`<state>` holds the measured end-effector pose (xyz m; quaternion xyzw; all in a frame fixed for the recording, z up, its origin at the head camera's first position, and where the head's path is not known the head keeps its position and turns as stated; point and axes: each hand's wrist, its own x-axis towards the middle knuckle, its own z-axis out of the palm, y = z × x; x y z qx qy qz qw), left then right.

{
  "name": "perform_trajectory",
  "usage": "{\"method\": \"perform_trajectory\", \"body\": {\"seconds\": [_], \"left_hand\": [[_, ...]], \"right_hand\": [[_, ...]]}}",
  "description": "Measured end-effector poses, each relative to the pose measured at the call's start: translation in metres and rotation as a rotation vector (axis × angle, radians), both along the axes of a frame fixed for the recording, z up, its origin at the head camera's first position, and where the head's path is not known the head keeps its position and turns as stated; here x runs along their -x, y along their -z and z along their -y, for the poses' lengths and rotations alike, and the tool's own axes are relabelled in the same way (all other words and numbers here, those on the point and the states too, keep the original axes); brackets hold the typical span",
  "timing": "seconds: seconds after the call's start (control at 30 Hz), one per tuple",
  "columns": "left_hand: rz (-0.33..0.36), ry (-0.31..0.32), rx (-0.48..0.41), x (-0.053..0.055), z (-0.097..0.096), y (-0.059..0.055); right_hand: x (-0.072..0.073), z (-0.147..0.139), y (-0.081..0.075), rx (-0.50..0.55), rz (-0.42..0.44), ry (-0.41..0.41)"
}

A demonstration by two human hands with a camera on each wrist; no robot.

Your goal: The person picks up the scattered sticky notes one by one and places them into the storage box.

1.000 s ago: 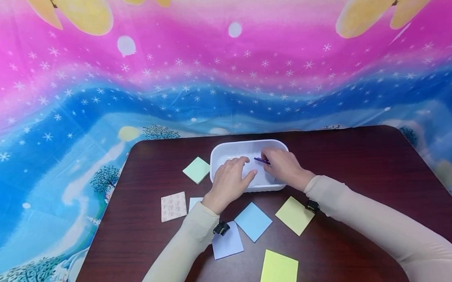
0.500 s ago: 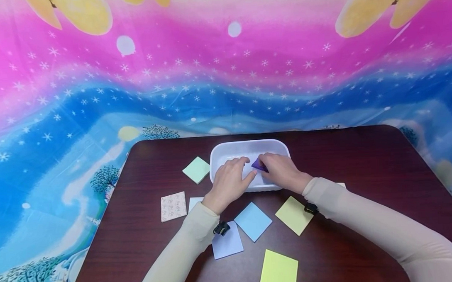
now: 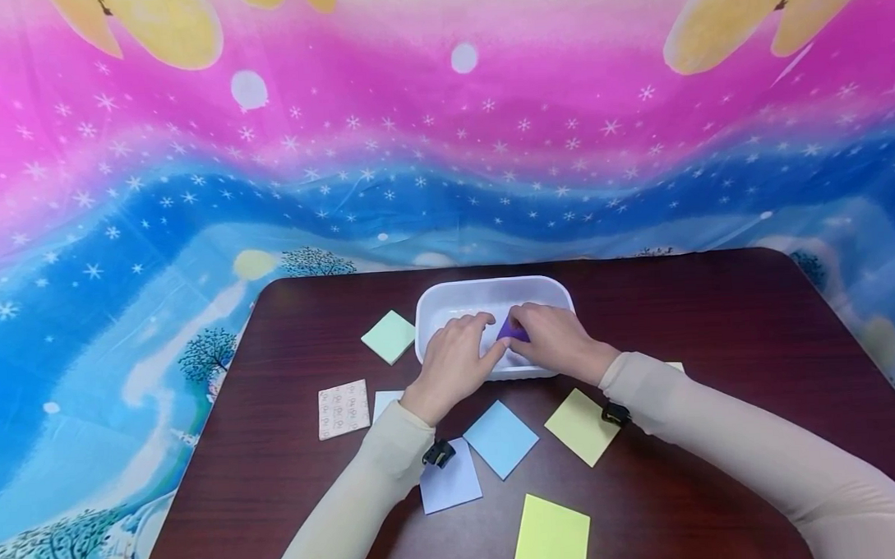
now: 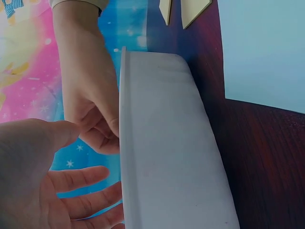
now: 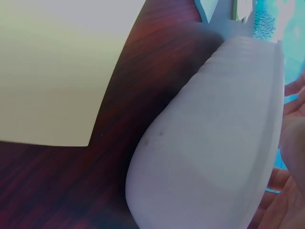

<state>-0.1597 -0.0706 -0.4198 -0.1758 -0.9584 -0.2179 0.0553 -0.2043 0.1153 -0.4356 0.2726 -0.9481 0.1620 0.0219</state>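
Over the mouth of the white tub (image 3: 481,290), the right hand (image 3: 556,332) pinches the purple piece (image 3: 514,331) while the left hand (image 3: 456,357), fingers loosely spread, lies alongside; a light, steady pinch clear of the tub's rim should best avoid creasing.

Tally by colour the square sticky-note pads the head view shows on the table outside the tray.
Yellow: 3 (bright yellow pad, pale yellow pad, mostly hidden yellow pad)
Blue to lavender: 3 (light blue pad, lavender pad, very pale blue pad)
Green: 1 (mint pad)
Patterned: 1 (printed pad)
Total visible: 8
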Motion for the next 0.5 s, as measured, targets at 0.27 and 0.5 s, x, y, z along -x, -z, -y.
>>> {"method": "perform_trajectory", "body": {"seconds": [0.27,0.5], "left_hand": [[-0.015,0.002,0.005,-0.0020,0.0013,0.0005],[-0.014,-0.010,0.000,-0.0045,0.0033,-0.0007]], "right_hand": [[-0.0053,0.0011,-0.0055,0.031,-0.005,-0.019],[-0.0092,0.0009,-0.0085,0.054,-0.008,-0.025]]}}
